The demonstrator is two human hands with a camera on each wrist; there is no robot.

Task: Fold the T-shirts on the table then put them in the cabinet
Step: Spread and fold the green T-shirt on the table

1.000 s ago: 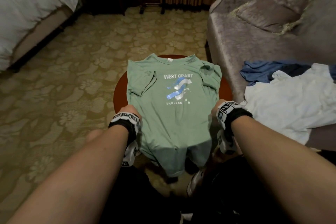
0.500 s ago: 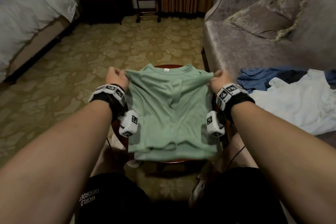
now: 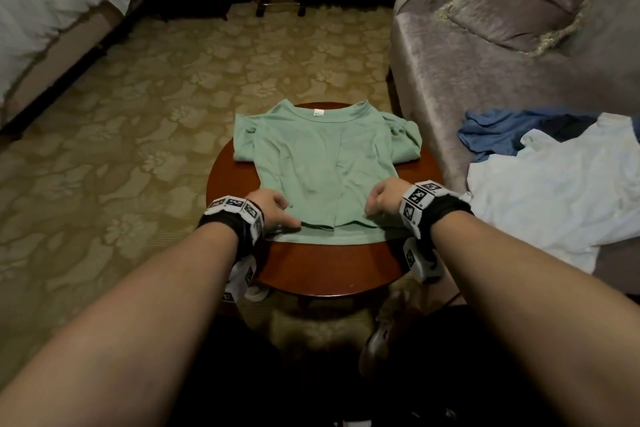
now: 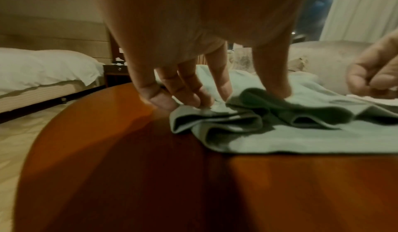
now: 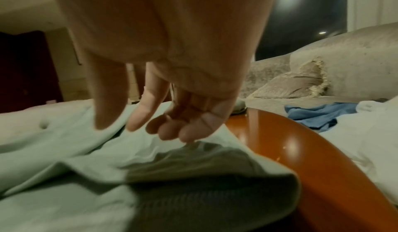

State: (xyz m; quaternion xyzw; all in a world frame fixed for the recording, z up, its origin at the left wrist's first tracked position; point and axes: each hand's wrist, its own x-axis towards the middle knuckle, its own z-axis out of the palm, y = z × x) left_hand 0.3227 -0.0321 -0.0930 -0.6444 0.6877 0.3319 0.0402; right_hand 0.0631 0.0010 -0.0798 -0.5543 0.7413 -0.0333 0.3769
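Shirt (image 3: 318, 163), held up by the shoulders a moment ago, now lies back-up on the table (image 3: 329, 267), left hand (image 3: 272, 206) pinching the near hem, right hand (image 3: 384, 199) hovering loose-fingered, ready for folding.

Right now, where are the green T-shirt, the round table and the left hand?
green T-shirt (image 3: 322, 163): head view, middle of the back panel.
round table (image 3: 329, 270): head view, bare near edge of the top.
left hand (image 3: 272, 206): head view, back of the hand.
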